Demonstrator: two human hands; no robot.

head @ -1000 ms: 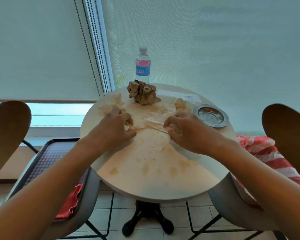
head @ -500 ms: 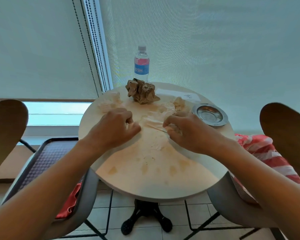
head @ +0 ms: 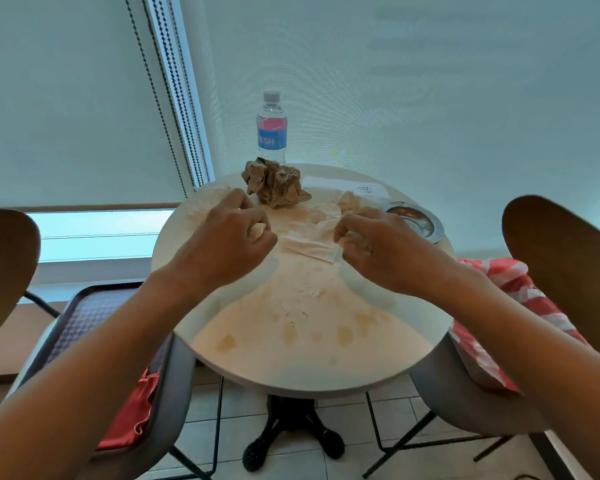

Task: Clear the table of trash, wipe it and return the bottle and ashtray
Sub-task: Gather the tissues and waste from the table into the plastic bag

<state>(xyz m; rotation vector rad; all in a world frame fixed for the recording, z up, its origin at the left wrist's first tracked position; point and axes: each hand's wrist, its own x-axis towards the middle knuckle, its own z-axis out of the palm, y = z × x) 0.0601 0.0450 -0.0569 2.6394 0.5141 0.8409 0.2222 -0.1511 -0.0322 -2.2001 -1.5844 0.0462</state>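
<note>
Lying between both hands (head: 303,242): white tissue (head: 309,245).

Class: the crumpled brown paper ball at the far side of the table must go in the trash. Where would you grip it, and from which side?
Probably from above, fingers closing across the middle of the crumpled brown paper ball. It lies loose on the table, its folds offer purchase anywhere, and the bottle stands close behind, so a rear approach looks crowded.

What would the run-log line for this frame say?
stage: gathering trash | left hand: grips tissue wad | right hand: pinches white napkin | crumpled brown paper, bottle, ashtray: untouched
</note>
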